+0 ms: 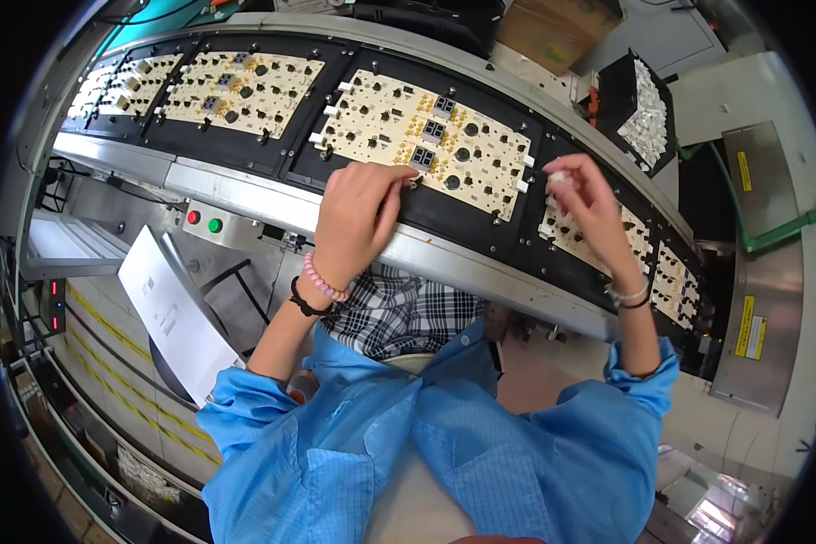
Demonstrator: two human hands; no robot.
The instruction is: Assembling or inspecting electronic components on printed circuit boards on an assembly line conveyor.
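Note:
A pale circuit board (480,145) lies in a black carrier frame on the rail in front of me, with several small digit displays (433,131) down its middle and white connectors (318,139) along its short edges. My left hand (355,218) bends over the board's near edge. Its thumb and fingers are closed together there, and what they grip, if anything, is hidden. Over the adjoining board (567,238) to the right, my right hand (589,207) has its fingers curled in a pinch around a small white connector (559,178), partly covered by the fingertips.
More populated boards (245,91) line the rail to the left, and another board (675,288) lies at the far right. A black bin (642,113) heaped with white parts stands beyond the rail. Red and green buttons (203,220) sit below the rail's near edge, beside white sheets (177,308).

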